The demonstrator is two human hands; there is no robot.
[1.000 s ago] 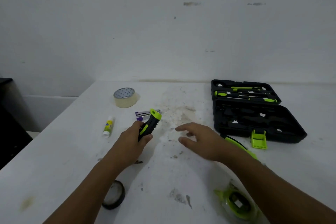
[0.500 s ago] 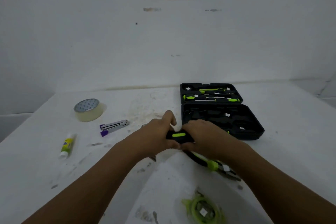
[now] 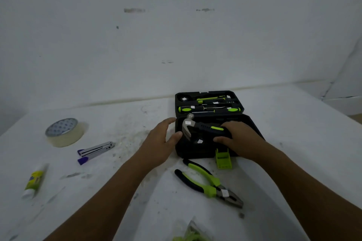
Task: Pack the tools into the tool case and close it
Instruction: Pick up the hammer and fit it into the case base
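The black tool case (image 3: 195,151) lies open on the white table, its lid half holding several green-and-black screwdrivers (image 3: 209,108). My right hand (image 3: 240,140) grips the black-and-green handle of a small hammer (image 3: 197,126) over the near half of the case. The hammer's metal head points left. My left hand (image 3: 161,141) rests at the case's left edge, fingers apart, thumb close to the hammer head. Green-handled pliers (image 3: 207,183) lie on the table in front of the case. The case's green latch (image 3: 223,159) hangs over the front edge.
A roll of clear tape (image 3: 64,132), a purple-tipped stapler (image 3: 95,151) and a glue stick (image 3: 33,181) lie to the left. A green object (image 3: 188,235), cut off by the frame, sits at the bottom edge. A wall rises behind the table.
The hammer passed from my left hand to my right and moved right, over the case. My view shifted toward the case.
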